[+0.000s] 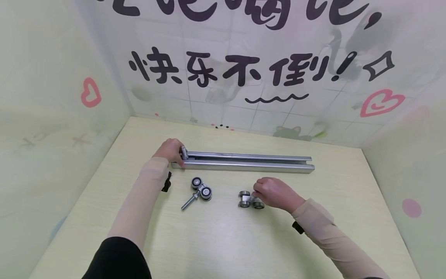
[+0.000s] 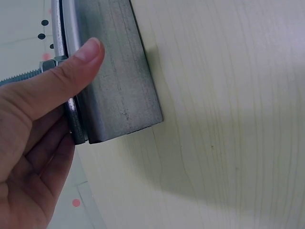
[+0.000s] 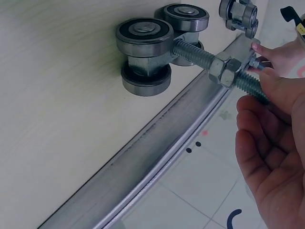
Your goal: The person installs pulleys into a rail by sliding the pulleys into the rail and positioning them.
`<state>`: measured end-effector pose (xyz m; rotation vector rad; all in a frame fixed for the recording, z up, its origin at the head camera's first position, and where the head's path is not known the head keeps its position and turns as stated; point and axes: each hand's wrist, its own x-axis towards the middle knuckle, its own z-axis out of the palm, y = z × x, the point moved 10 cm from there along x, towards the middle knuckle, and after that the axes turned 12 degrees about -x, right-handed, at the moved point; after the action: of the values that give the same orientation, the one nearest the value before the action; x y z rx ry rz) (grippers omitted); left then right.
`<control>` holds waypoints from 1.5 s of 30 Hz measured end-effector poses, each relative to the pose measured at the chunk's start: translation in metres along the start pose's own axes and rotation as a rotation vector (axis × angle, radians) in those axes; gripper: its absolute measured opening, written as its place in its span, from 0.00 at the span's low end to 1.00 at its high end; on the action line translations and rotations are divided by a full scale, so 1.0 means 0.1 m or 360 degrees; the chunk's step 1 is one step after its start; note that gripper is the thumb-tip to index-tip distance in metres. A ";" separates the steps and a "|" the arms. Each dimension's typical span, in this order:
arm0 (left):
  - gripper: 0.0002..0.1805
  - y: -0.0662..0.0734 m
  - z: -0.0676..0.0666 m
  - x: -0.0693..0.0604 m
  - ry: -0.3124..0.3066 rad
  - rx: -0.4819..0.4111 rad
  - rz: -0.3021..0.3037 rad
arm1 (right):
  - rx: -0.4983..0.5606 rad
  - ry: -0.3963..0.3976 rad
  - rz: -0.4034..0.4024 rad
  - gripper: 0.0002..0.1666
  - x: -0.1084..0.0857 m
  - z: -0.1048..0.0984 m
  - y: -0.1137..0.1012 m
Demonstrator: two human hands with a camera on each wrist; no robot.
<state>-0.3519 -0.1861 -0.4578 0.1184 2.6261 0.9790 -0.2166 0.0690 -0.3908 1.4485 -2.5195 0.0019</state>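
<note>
Head view: wood-grain worktop (image 1: 223, 244), lettered wall (image 1: 163, 102) behind. Left fingers (image 2: 57, 164) clamp a metal rail (image 1: 244, 167), right fingers (image 3: 250, 149) a roller trolley's (image 3: 145, 47) bolt (image 3: 194, 52).

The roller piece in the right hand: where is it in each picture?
Head: the roller piece is below centre, slightly right, held by the right hand.
Left wrist: not in it.
Right wrist: upper middle, its threaded bolt pinched by that hand.
Shared landmark: the metal rail, in all three.
</note>
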 end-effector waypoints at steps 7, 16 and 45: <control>0.16 0.01 0.00 0.00 0.0000 -0.0008 0.0019 | 0.0136 -0.0015 0.0052 0.09 -0.05 0.07 0.04; 0.16 0.03 -0.02 -0.01 0.0006 -0.0001 0.0026 | 0.0269 -0.0048 0.0088 0.06 -0.08 0.09 0.07; 0.17 0.03 -0.01 -0.02 -0.0011 0.0010 0.0033 | 0.0166 -0.0363 0.0158 0.13 -0.12 0.14 0.15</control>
<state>-0.3508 -0.1849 -0.4545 0.1504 2.6266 0.9756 -0.2264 0.0853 -0.4049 1.4335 -2.8121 -0.0162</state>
